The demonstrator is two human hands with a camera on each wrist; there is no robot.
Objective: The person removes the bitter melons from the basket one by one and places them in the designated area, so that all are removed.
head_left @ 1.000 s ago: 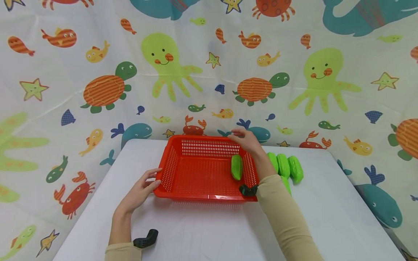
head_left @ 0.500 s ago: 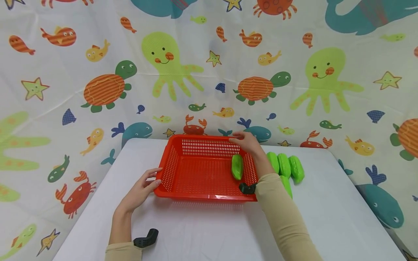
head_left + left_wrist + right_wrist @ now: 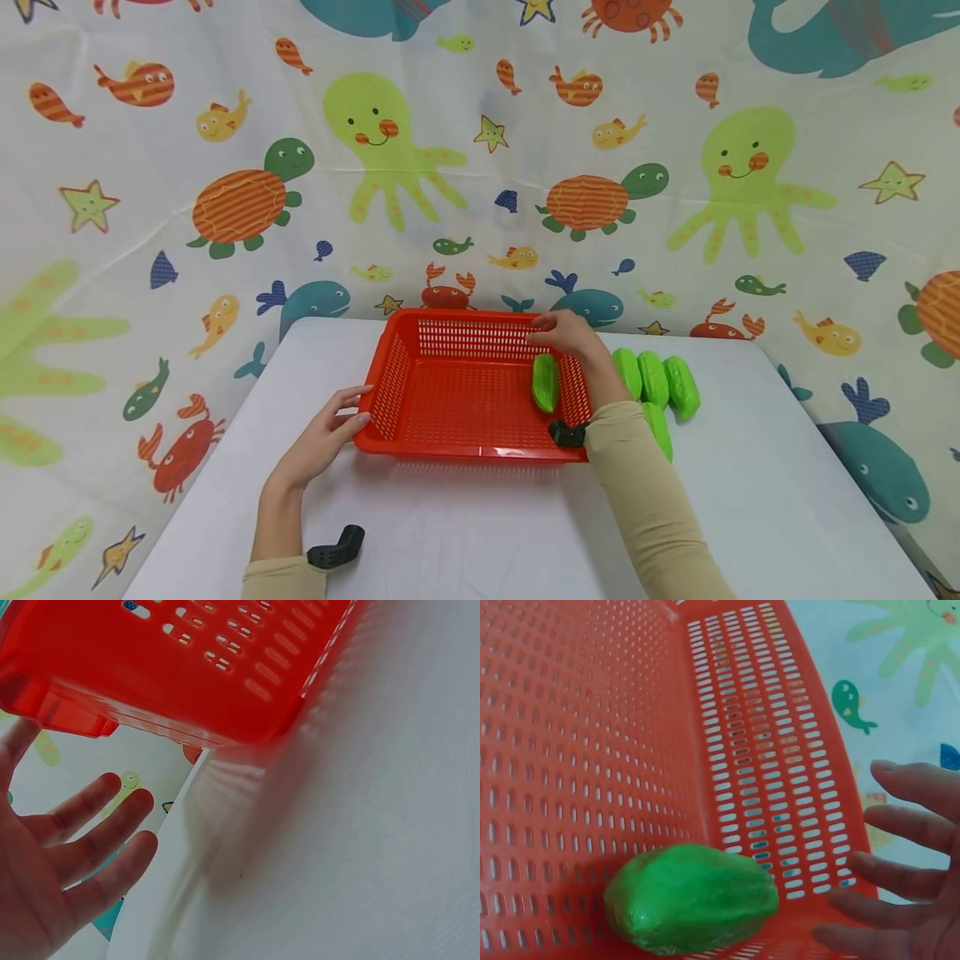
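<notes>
A red plastic basket (image 3: pixel 465 408) with slotted walls stands on the table. Inside it, near the right end, lies a green, plump, oblong fruit-like piece (image 3: pixel 545 383); the right wrist view shows its shiny surface and blunt end. My right hand (image 3: pixel 572 335) hovers over the back right of the basket, its fingers (image 3: pixel 904 825) spread beside the back rim, apart from the green piece and holding nothing. At the left end my left hand (image 3: pixel 324 437) has its fingertips at the basket's rim. In the left wrist view its fingers (image 3: pixel 112 832) are spread and the palm holds nothing.
Several similar green pieces (image 3: pixel 652 379) lie on the table just right of the basket, partly hidden by my right forearm. A white cloth with printed sea animals (image 3: pixel 585 204) hangs behind the white table (image 3: pixel 465 533). Black wrist cameras (image 3: pixel 337 550) are on both wrists.
My right hand has dipped slightly, its fingers shifting from above the back rim down toward the inside of the basket. The left hand, basket and green pieces have stayed put.
</notes>
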